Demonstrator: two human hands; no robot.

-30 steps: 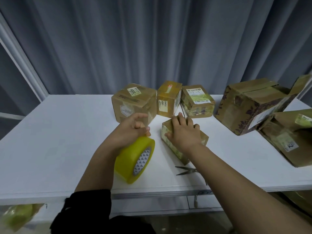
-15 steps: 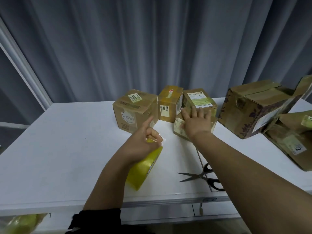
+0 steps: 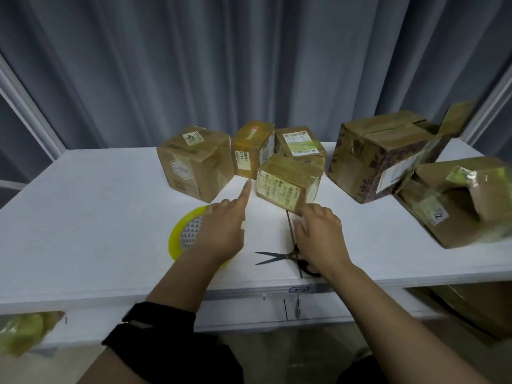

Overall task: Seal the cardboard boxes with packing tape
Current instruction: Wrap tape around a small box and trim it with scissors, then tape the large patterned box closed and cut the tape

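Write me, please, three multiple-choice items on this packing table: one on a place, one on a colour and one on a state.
1. Where do the scissors lie?
A. On the table, near its front edge
B. On a box
C. On the floor

2. What colour is the tape roll?
A. Red
B. Yellow
C. Blue

3. How is the left hand's index finger?
A. Curled
B. Hidden
C. Stretched out

Answers: A, the blades rest on the white table, partly under the right hand; B, its rim is bright yellow; C, it points straight ahead.
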